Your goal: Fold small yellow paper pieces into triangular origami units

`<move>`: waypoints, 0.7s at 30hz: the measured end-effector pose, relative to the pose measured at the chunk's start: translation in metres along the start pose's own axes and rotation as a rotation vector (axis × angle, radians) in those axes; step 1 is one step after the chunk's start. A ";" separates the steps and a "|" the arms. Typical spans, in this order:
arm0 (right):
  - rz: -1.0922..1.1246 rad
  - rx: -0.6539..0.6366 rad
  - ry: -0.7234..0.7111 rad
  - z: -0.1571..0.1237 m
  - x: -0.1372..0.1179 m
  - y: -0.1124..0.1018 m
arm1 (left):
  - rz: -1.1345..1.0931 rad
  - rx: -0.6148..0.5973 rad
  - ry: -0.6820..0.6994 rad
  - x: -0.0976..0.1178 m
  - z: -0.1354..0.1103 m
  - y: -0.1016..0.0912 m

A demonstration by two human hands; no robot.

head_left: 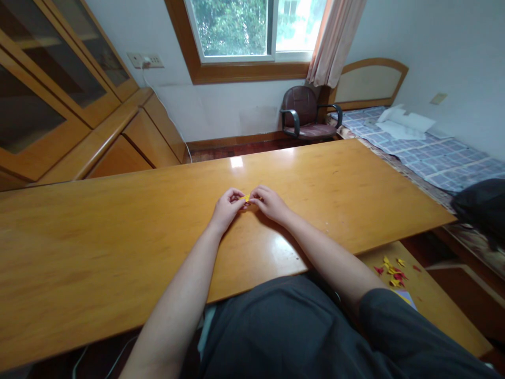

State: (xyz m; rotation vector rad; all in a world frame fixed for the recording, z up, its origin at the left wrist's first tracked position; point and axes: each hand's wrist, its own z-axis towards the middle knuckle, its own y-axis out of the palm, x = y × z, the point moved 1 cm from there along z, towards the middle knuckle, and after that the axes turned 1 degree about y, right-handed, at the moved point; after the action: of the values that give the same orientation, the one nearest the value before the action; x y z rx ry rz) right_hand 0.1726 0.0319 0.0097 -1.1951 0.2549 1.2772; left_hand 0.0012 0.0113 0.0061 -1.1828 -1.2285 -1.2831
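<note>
My left hand (228,206) and my right hand (268,202) meet over the middle of a long wooden table (118,231). Both pinch a small yellow piece of paper (246,198) between their fingertips. The fingers of each hand are curled closed around it. Most of the paper is hidden by the fingers, so its shape is unclear.
Several small yellow and red folded paper pieces (392,268) lie on a lower wooden surface at my right. A dark red armchair (305,113) stands under the window. A bed (426,152) runs along the right wall and wooden cabinets (59,105) line the left.
</note>
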 end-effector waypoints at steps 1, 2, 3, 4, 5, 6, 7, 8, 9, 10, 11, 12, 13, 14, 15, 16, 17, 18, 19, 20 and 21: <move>-0.011 -0.002 -0.006 0.000 0.000 0.000 | 0.001 -0.003 0.000 0.001 0.000 0.000; -0.018 -0.004 -0.014 0.000 0.001 0.001 | 0.004 -0.005 -0.002 0.001 -0.001 0.001; -0.023 -0.007 -0.022 0.000 0.001 0.001 | 0.008 -0.003 -0.003 0.002 -0.001 0.001; -0.026 -0.012 -0.031 0.000 0.002 0.001 | 0.014 -0.008 -0.008 0.004 -0.002 0.001; -0.027 -0.018 -0.038 -0.001 0.002 0.001 | 0.023 -0.012 -0.013 0.005 -0.003 0.002; -0.029 -0.024 -0.042 -0.001 0.003 0.002 | 0.029 -0.017 -0.020 0.005 -0.003 0.002; -0.031 -0.031 -0.044 -0.001 0.003 0.002 | 0.036 -0.022 -0.024 0.006 -0.003 0.002; -0.035 -0.038 -0.043 -0.001 0.003 0.002 | 0.042 -0.026 -0.024 0.006 -0.003 0.002; -0.039 -0.042 -0.039 -0.001 0.004 0.002 | 0.048 -0.031 -0.020 0.005 -0.003 0.001; -0.045 -0.045 -0.034 -0.001 0.004 0.001 | 0.054 -0.037 -0.012 0.005 -0.003 0.001; -0.050 -0.046 -0.028 -0.002 0.004 0.001 | 0.060 -0.044 -0.002 0.004 -0.003 0.000; -0.054 -0.047 -0.022 -0.001 0.003 0.001 | 0.064 -0.053 0.009 0.003 -0.002 0.000; -0.056 -0.047 -0.017 -0.001 0.003 0.001 | 0.067 -0.061 0.018 0.003 -0.002 0.000; -0.054 -0.046 -0.012 -0.001 0.002 0.001 | 0.068 -0.069 0.024 0.002 -0.002 -0.001; -0.050 -0.044 -0.006 -0.001 0.002 0.000 | 0.068 -0.074 0.028 0.002 -0.002 -0.001; -0.043 -0.041 0.000 -0.001 0.001 0.000 | 0.066 -0.077 0.027 0.002 -0.002 -0.001; -0.034 -0.035 0.008 -0.001 0.000 0.000 | 0.064 -0.077 0.023 0.002 -0.002 -0.001; -0.025 -0.030 0.017 0.000 0.000 0.000 | 0.060 -0.074 0.018 0.003 -0.002 0.000; -0.016 -0.024 0.027 0.000 0.000 0.000 | 0.056 -0.071 0.012 0.003 -0.002 0.000; -0.008 -0.019 0.036 0.000 0.000 0.000 | 0.052 -0.067 0.006 0.003 -0.002 0.000; -0.003 -0.016 0.043 0.000 0.000 0.000 | 0.049 -0.064 0.000 0.003 -0.003 0.000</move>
State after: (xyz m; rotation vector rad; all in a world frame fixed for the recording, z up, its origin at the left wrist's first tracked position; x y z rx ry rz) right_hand 0.1726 0.0318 0.0097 -1.2368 0.2746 1.2542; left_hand 0.0012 0.0086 0.0091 -1.2513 -1.1586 -1.2947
